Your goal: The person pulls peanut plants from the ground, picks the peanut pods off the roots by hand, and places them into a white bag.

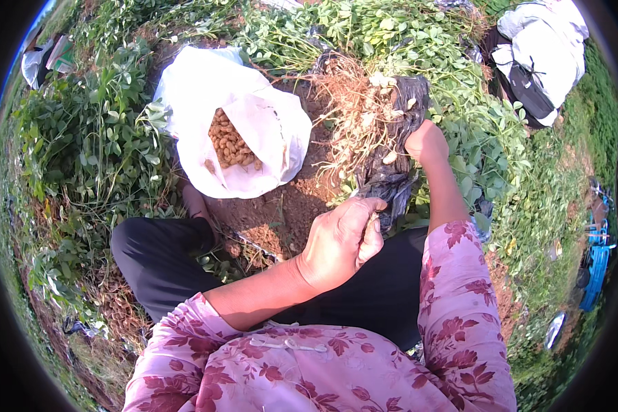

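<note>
My left hand (342, 239) is closed at the centre, pinching a small yellowish-brown plant piece (373, 219) between thumb and fingers; its exact kind is unclear. Up and to the right, my right hand (428, 143) makes a fist at the edge of crumpled black plastic film (409, 103); its fingertips are hidden, and it seems to grip the film. The film runs down behind my left fingertips. Left of my right hand lie uprooted peanut plants' roots (347, 98) with pale pods (390, 157). A white sack (195, 87) stands open at upper left, with brown peanuts (229, 139) inside.
Leafy peanut plants (103, 123) surround my crossed legs in dark trousers (159, 262). Bare soil (293, 211) shows beside the sack. White cloth with a black bag (533, 92) is at upper right. A blue metal frame (595, 273) stands far right; loose peanuts (118, 304) lie lower left.
</note>
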`<state>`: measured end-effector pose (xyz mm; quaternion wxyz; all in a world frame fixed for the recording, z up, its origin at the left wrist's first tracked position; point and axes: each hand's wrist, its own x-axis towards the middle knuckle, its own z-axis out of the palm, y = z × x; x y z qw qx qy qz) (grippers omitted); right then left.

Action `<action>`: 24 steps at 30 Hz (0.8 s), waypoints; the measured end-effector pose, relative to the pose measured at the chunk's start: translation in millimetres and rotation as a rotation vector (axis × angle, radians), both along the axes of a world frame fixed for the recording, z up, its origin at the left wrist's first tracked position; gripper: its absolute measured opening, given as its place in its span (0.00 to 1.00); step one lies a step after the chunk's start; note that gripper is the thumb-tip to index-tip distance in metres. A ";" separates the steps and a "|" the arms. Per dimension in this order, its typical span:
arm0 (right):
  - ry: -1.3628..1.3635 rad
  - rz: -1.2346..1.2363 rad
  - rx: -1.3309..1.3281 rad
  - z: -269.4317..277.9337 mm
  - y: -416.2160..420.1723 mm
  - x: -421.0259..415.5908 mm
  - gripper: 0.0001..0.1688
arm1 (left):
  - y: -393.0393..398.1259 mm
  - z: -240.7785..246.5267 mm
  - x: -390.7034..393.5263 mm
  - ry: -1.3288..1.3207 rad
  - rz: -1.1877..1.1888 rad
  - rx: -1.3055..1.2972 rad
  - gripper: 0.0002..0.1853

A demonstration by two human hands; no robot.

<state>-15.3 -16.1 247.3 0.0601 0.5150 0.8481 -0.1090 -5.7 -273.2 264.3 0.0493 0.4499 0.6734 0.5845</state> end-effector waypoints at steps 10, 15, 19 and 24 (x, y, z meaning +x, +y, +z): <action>-0.021 0.064 -0.021 -4.3 0.4 1.1 0.23 | 64.9 -48.3 -36.0 -0.163 -0.004 -0.119 0.07; -0.002 0.115 0.009 -1.8 -5.3 2.0 0.19 | 90.5 -50.8 -34.7 0.281 0.191 -0.451 0.13; -0.007 0.120 0.055 -2.0 -7.8 2.5 0.17 | 94.6 -48.9 -38.2 0.223 0.148 -0.450 0.15; 0.064 0.054 0.043 -5.7 2.7 6.9 0.18 | 80.6 -47.0 -33.2 -0.146 -0.037 -0.429 0.14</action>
